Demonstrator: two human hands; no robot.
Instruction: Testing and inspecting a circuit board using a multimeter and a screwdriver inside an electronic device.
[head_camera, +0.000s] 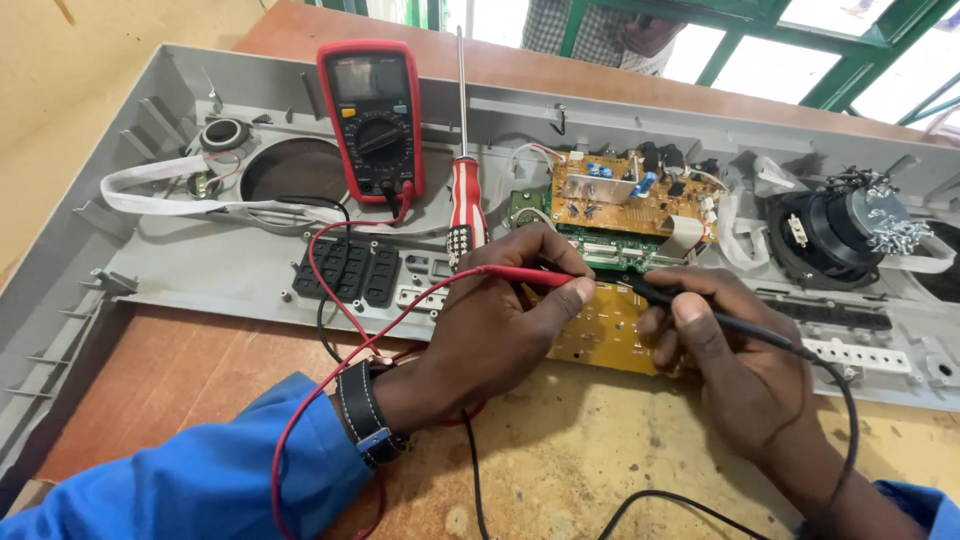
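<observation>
Your left hand (505, 320) is closed around the red probe (530, 275), thumb and fingers pinching its shaft, with the tip pointing right toward the green circuit board (610, 250). Your right hand (735, 350) grips the black probe (700, 310) like a pen, its tip aimed left, so the two tips sit close together just above the yellow circuit board (600, 325); whether either tip touches a contact cannot be told. Both boards lie inside the open grey plastic casing (200, 270), below an orange circuit board (625, 195) crowded with components. The red lead (340, 300) loops from your left hand back to the red multimeter (372, 115), which stands propped in the casing at upper left; its display is unreadable. A red-handled screwdriver (465, 195) lies just beside the meter, shaft pointing away from you. A black speaker (840, 235) sits at the casing's right end, and a black rubber keypad (348, 270) lies left of your left hand. A watch (365, 410) is on your left wrist.
</observation>
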